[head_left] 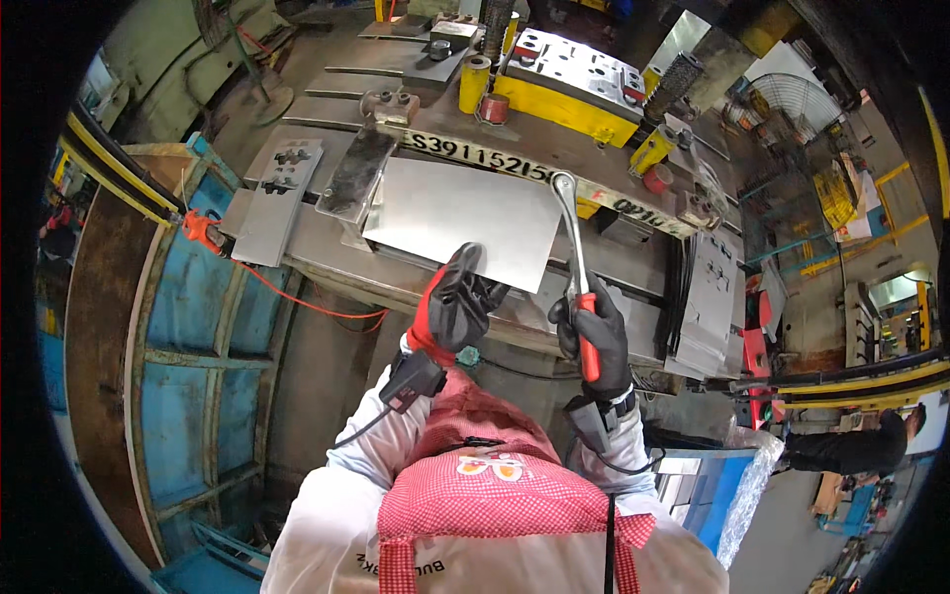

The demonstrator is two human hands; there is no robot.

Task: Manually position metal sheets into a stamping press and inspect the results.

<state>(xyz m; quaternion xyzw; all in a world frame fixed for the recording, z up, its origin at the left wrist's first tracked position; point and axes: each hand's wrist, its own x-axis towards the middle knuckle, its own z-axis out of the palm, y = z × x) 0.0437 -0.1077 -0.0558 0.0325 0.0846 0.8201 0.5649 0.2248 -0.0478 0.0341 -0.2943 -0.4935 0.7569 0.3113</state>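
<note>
My left hand (457, 302), in a black and red glove, grips the near edge of a flat rectangular metal sheet (473, 220). Its fingertips overlap the sheet's top face; what lies under the sheet is hidden. A ratchet wrench (576, 238) with a red handle is wrapped in my right hand (599, 337), which wears a black glove. The wrench points away from me, its round head up by the sheet's far right corner. Both hands are at the front of a large press die (569, 176) with white lettering plates along its front.
Left of the sheet, a grey plate (287, 198) carries small black parts. Flat metal pieces (708, 307) are stacked to the right. Yellow posts (475, 84) and a yellow-sided block (569, 104) rise behind. A blue frame (183, 376) stands at left; another person (856, 445) is far right.
</note>
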